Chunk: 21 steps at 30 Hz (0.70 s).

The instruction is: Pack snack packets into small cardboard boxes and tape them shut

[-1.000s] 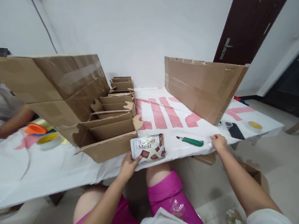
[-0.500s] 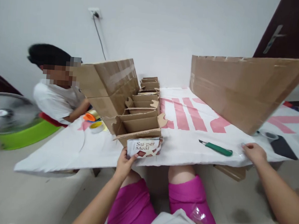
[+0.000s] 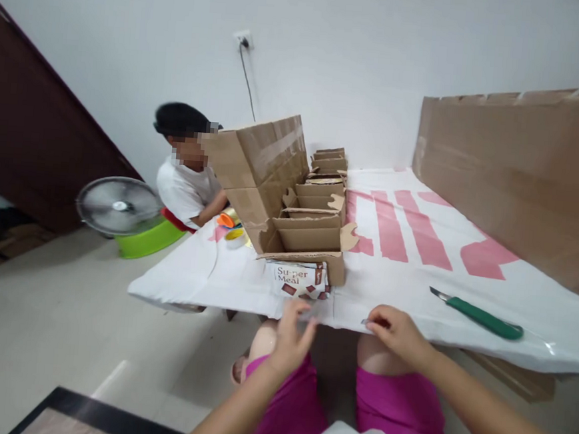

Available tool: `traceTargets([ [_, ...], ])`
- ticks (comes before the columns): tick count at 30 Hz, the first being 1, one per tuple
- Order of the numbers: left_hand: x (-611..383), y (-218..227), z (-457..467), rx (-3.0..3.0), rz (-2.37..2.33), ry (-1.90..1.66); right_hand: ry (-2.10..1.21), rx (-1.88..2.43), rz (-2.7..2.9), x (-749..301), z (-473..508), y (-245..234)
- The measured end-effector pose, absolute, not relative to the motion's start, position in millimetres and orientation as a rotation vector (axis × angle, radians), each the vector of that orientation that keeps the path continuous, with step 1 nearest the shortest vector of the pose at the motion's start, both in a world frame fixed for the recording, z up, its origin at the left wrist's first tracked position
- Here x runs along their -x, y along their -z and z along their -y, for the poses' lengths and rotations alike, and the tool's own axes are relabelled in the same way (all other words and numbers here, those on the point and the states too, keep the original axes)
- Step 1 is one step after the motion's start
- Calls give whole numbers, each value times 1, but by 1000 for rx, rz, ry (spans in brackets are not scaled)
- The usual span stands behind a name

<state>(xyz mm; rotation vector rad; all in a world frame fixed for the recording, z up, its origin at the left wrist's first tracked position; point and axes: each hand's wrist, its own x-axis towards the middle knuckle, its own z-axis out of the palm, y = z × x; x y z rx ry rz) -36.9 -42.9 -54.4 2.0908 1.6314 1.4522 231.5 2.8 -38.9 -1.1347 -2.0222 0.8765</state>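
Observation:
My left hand [image 3: 293,337] hovers at the near edge of the table, fingers apart, just below a white "Super Meal" packet [image 3: 299,279]. The packet lies on the white cloth [image 3: 204,277] against the front of a row of open cardboard boxes [image 3: 308,235]. Fingers curled, my right hand [image 3: 395,332] rests at the table edge, pinching something small and clear that I cannot make out. A green-handled knife [image 3: 482,317] lies on the cloth to the right of that hand, blade pointing left.
A tall cardboard sheet [image 3: 518,175] stands at the right, another cardboard piece [image 3: 258,161] left of the boxes. A person in a white shirt [image 3: 186,189] sits at the table's far left corner near coloured rolls [image 3: 233,232]. A fan [image 3: 117,205] and a green basin [image 3: 147,240] stand on the floor.
My left hand has let go of the packet, which now lies on the table. My right hand has moved left from beside the knife to the edge. My view has swung left.

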Motion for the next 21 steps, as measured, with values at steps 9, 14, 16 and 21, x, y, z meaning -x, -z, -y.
traceTargets([
  [9,21,66,63,-1633,-1410,-1176,-870,953,2276,-156,13,41],
  [14,116,56,33,-1330,-1904,-1506,-817,963,2140,-182,-3,40],
  [16,164,47,7,-1195,-2083,-1567,-733,1044,2048,-197,-15,47],
  [21,241,27,-78,-1039,-2348,-1459,-737,1259,1948,-215,-39,77],
])
